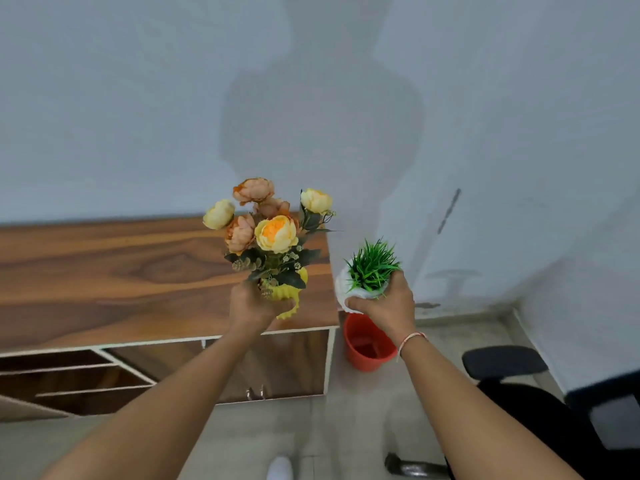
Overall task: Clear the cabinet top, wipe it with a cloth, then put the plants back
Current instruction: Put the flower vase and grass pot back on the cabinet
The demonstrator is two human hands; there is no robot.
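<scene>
We have one view, worn on the head, looking forward and down over the wooden cabinet [104, 271] toward the pale wall [138, 98], near enough that forearms fill the foreground.

Bare cabinet top [104, 271] leftward

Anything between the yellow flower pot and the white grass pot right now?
Nothing solid. In the head view the yellow ribbed pot of peach and yellow flowers and the white pot of green grass are apart, with only the wooden cabinet top's right edge and grey wall behind.
</scene>
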